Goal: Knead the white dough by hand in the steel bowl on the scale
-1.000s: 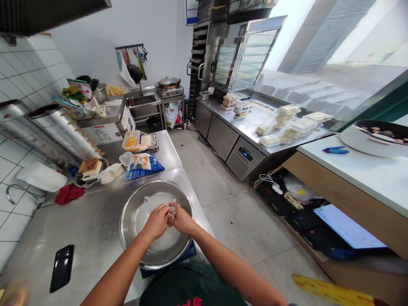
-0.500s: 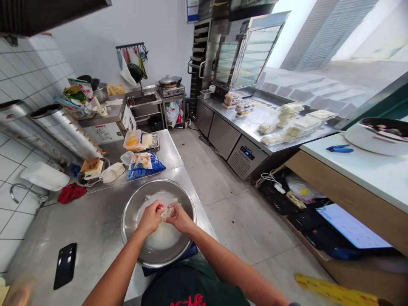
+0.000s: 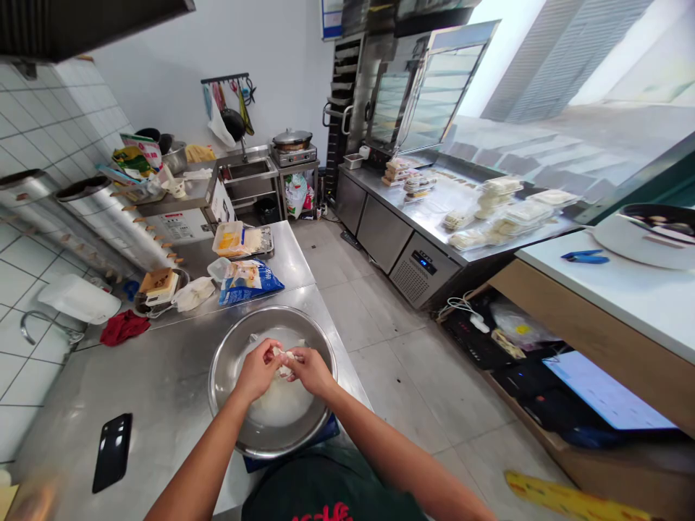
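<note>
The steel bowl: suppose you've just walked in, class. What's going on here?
A person has both bare hands over the steel bowl, which sits near the counter's edge. The left hand and right hand meet there, their fingers holding a pale piece between them; exactly what it is cannot be told. Whitish contents lie in the bowl below. A blue printed bag lies just beyond the bowl, and a black phone lies to its left.
</note>
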`<state>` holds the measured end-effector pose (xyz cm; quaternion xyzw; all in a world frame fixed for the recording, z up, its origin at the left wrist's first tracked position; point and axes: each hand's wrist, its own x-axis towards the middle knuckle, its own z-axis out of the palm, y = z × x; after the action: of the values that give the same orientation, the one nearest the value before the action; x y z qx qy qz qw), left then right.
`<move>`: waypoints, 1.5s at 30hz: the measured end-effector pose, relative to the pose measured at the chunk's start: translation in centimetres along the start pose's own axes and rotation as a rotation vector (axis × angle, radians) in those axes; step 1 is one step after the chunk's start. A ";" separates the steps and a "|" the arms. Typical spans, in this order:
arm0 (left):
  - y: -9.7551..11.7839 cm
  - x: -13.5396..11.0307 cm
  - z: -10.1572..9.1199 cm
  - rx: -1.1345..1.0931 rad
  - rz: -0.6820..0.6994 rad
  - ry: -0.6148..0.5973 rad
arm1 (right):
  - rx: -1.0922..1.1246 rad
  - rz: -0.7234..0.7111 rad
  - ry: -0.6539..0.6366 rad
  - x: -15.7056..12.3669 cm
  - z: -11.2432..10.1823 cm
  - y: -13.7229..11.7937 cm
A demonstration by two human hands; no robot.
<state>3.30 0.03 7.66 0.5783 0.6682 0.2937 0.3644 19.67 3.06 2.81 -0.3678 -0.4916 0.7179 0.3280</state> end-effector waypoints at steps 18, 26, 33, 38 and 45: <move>-7.0 0.7 -0.6 0.767 -0.235 -0.178 | -0.015 -0.004 -0.110 -1.1 -0.1 -1.2; -1.2 0.7 -1.9 0.023 0.060 -0.155 | -0.418 -0.085 -0.120 -1.0 -0.7 -1.1; 0.6 0.0 -0.9 0.126 0.076 -0.105 | -0.570 -0.176 -0.100 -1.4 -1.0 -2.0; -2.8 1.3 -1.0 0.352 -0.040 0.062 | -0.274 -0.129 -0.245 -1.8 -1.6 -1.6; -6.4 0.8 1.0 0.679 -0.113 -0.156 | 0.179 0.110 -0.173 -1.0 -0.7 0.0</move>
<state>0.48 -0.19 1.83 0.6492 0.7290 -0.0110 0.2167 20.82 2.58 2.88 -0.3005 -0.4312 0.8047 0.2760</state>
